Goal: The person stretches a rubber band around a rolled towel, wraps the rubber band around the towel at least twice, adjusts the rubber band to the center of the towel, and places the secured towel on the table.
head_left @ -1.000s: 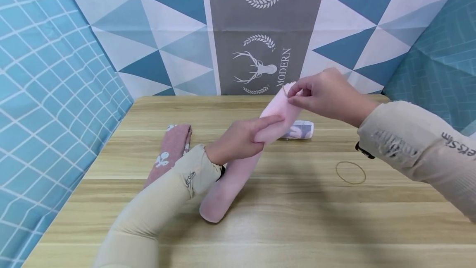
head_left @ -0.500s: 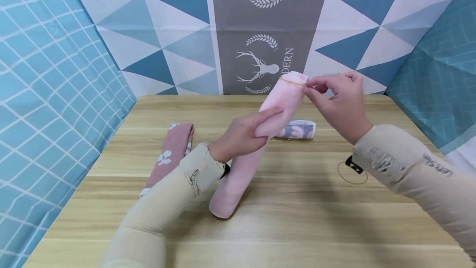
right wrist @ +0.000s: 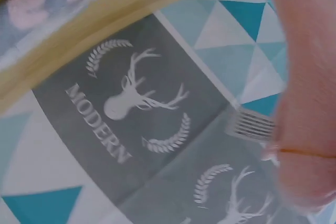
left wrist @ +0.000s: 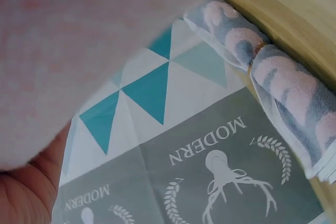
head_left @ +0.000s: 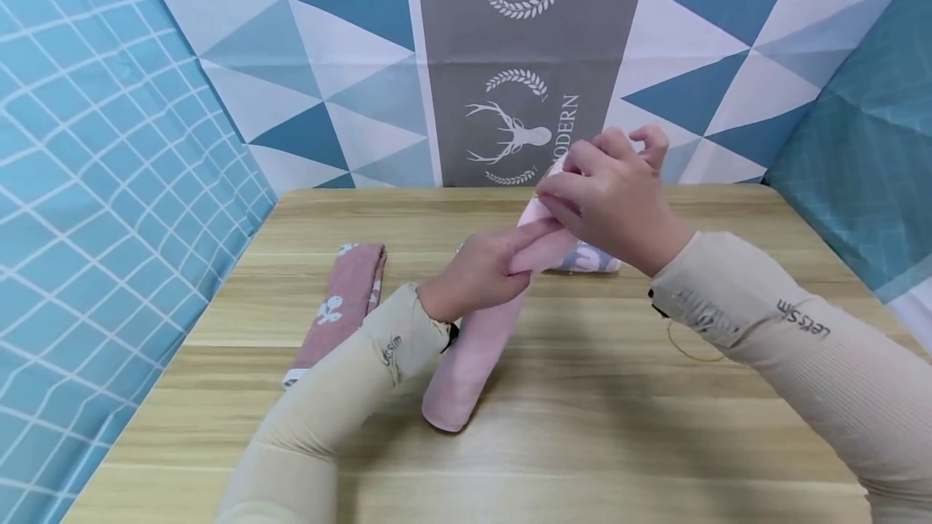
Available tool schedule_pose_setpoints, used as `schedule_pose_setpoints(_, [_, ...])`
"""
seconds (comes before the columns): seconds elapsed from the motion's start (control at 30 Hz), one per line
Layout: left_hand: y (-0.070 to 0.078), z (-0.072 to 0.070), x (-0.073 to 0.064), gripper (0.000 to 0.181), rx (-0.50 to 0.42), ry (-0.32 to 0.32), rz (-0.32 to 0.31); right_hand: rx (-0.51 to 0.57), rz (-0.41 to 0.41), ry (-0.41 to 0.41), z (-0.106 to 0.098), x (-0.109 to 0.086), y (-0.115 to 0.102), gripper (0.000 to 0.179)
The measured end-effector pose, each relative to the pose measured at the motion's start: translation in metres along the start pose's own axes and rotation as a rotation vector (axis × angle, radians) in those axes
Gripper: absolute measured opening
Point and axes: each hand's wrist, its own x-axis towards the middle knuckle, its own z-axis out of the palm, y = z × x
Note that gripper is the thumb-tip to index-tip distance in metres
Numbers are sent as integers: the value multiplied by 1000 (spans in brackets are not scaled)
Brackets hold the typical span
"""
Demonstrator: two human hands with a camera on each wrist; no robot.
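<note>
A rolled light pink towel (head_left: pixel 480 354) stands tilted in the head view, its lower end at the table and its upper end leaning right. My left hand (head_left: pixel 473 275) grips the roll around its middle, index finger laid along it. At the upper end my right hand (head_left: pixel 615 196) pinches a thin rubber band (head_left: pixel 546 196), covering most of that end. In the right wrist view the band (right wrist: pixel 307 153) shows as an orange line across the pink surface, with a striped label (right wrist: pixel 252 124) beside it. The left wrist view has the towel (left wrist: pixel 79 51) large and blurred.
Behind the hands lies a grey and pink patterned towel roll (head_left: pixel 588 258), banded round its middle. A folded dusty-pink towel (head_left: pixel 338 314) lies at left. One loose rubber band (head_left: pixel 692 350) rests on the wooden table (head_left: pixel 582 459), partly behind my right sleeve. A printed cloth backdrop (head_left: pixel 502 47) rises behind.
My right hand first moved outward, drawing the band at the roll's upper end, then came left and down over the roll. My left hand keeps its grip.
</note>
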Motion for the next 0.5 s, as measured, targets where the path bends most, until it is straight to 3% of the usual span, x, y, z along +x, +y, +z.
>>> schedule_pose_setpoints(0.1, [0, -4, -3, 55, -65, -6, -100, 60, 26, 70, 0, -14, 1, 7])
schedule_pose_setpoints(0.2, [-1, -6, -5, 61, -119, 19, -162, 92, 90, 72, -1, -28, 3, 8])
schedule_pose_setpoints(0.37, [-3, -3, -6, 61, -140, 67, -178, 214, 176, -17, -2, -39, 4, 13])
schedule_pose_setpoints(0.5, [-3, -1, -7, 60, -149, 91, -170, 320, 174, -45, 2, -37, 1, 9])
